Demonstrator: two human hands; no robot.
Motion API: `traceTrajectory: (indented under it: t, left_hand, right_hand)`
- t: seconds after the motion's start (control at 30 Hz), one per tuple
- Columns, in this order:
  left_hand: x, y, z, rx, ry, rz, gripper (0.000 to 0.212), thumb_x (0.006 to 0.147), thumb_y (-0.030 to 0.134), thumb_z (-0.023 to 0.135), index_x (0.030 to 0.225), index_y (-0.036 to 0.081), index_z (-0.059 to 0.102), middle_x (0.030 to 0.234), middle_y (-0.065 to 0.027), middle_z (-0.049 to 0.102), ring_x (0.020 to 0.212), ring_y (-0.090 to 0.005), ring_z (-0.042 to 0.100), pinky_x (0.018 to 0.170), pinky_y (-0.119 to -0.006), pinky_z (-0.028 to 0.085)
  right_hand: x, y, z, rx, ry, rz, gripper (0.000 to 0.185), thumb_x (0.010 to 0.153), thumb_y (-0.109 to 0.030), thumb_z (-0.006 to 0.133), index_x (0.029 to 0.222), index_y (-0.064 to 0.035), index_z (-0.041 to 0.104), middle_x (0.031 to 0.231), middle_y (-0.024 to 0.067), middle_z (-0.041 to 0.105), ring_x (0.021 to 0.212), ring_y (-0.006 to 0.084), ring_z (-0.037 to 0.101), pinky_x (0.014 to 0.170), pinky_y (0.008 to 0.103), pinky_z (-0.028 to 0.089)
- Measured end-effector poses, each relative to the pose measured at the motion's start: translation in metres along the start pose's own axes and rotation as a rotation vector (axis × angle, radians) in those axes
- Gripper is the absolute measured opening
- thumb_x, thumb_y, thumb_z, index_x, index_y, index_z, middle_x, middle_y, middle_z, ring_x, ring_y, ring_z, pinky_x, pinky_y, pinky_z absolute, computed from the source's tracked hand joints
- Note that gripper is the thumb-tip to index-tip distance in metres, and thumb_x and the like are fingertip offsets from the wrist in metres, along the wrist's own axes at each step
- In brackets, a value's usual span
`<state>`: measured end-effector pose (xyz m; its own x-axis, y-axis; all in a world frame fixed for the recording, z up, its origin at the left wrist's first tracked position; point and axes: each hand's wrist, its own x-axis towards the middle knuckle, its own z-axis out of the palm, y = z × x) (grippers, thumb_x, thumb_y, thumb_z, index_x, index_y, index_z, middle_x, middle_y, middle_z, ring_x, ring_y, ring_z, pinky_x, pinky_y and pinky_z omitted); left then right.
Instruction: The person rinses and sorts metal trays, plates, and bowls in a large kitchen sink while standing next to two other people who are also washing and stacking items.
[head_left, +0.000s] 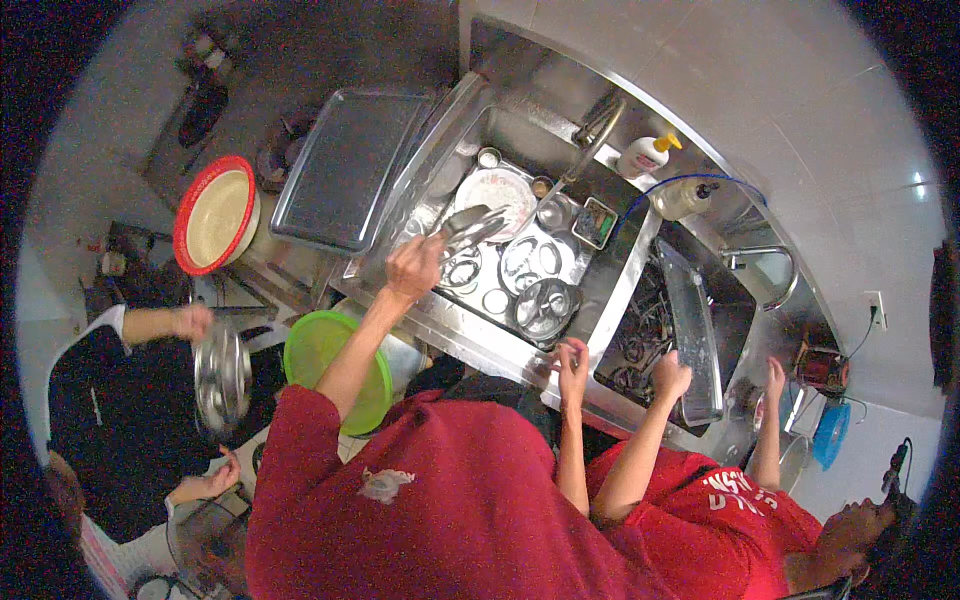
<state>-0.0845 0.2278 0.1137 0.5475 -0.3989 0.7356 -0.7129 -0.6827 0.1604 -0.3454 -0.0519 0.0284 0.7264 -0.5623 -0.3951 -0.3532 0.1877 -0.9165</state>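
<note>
My left hand (415, 266) grips a bundle of shiny metal utensils (476, 225), which look like spoons, above the left basin of a stainless steel sink (487, 334). Below it in the basin lie a white patterned plate (480, 193), round metal lids or dishes (534, 262) and a round metal vessel (546, 309). Small cups (489, 157) stand near the plate. My right hand (572, 371) is at the basin's front rim, fingers loosely bent and parted, with nothing seen in it. The faucet (600, 139) reaches over the basin.
At right, a co-worker's hand (670, 375) is beside a clear tray (694, 330) over the second basin, which holds utensils. At left, another person handles a metal bowl (223, 379). A transparent bin (352, 169), red-rimmed basin (217, 215) and green tub (330, 360) stand nearby.
</note>
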Motion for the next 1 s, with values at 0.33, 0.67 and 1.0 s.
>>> traceTrajectory:
  t: [0.33, 0.67, 1.0]
  left_hand:
    - [-0.046, -0.115, 0.014, -0.268, 0.423, -1.410, 0.042, 0.099, 0.021, 0.043, 0.129, -0.004, 0.030, 0.131, -0.0309, 0.041, 0.102, -0.0374, 0.058, 0.062, -0.045, 0.060]
    - [-0.087, -0.193, 0.012, -0.781, 0.358, -1.664, 0.051, 0.099, 0.026, 0.044, 0.131, -0.006, 0.021, 0.124, -0.0260, 0.049, 0.081, -0.0365, 0.067, 0.063, -0.045, 0.064]
    - [-0.114, -0.248, -0.023, -0.888, -0.243, -1.787, 0.040, 0.092, 0.037, 0.057, 0.120, 0.009, 0.053, 0.109, -0.0111, 0.064, 0.062, -0.0166, 0.063, 0.036, -0.021, 0.040]
  right_hand:
    - [0.073, 0.059, 0.007, -0.437, 0.078, -0.229, 0.038, 0.088, -0.022, 0.064, 0.119, -0.0040, 0.051, 0.107, 0.0136, 0.063, 0.098, 0.0230, 0.062, 0.083, 0.0344, 0.048]
    - [0.172, 0.095, 0.029, -0.855, 0.153, -0.022, 0.065, 0.073, -0.017, 0.071, 0.125, 0.0098, 0.041, 0.125, 0.0284, 0.048, 0.119, 0.0402, 0.045, 0.101, 0.0481, 0.038]
    - [0.234, 0.087, 0.017, -1.330, -0.025, -0.322, 0.055, 0.071, -0.008, 0.069, 0.123, -0.0077, 0.051, 0.125, 0.0102, 0.054, 0.122, 0.0291, 0.046, 0.106, 0.0426, 0.035]
